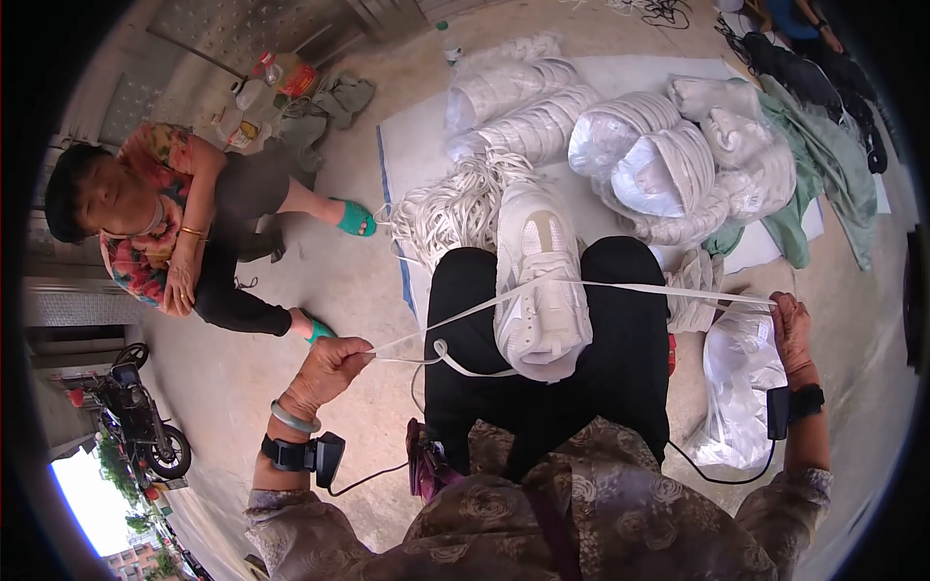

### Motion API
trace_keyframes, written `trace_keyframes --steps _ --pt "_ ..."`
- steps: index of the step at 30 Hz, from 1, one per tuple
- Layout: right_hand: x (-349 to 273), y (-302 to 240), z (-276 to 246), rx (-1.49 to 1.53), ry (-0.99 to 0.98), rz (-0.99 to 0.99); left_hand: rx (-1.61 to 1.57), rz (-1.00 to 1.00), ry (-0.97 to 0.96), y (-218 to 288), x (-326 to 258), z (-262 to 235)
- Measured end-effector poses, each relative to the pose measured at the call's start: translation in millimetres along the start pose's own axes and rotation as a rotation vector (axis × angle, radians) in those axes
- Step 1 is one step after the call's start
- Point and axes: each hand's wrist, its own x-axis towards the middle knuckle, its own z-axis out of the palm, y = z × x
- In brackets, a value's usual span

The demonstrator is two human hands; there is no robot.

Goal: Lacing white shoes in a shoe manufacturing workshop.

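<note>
A white sneaker (542, 276) rests between my knees on the black trousers, its heel end toward me. A flat white shoelace (635, 287) runs through the shoe and is drawn out taut to both sides. Out to the left, my left hand (329, 373) pinches one stretch of the lace, while a loose length curves below it back to the shoe. Far out on the right, my right hand (791, 324) is closed on the other stretch. The fingertips of the right hand are partly hidden. Black straps with small boxes circle both wrists.
A heap of white laces (455, 208) lies beyond my left knee. Bundles of white shoe parts (649, 155) in clear plastic sit on a pale sheet. At the right is a plastic bag (741, 368). A seated person (165, 213) is at the left, near a motorcycle (145, 416).
</note>
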Motion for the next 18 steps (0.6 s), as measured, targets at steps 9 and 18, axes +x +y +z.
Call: trace_keyframes --steps 9,18 --pt "-45 14 -119 0.766 -0.282 0.632 -0.024 -0.294 0.415 -151 -70 -38" --pt "-80 116 -175 0.319 -0.285 0.751 -0.224 -0.562 0.634 -234 -146 -82"
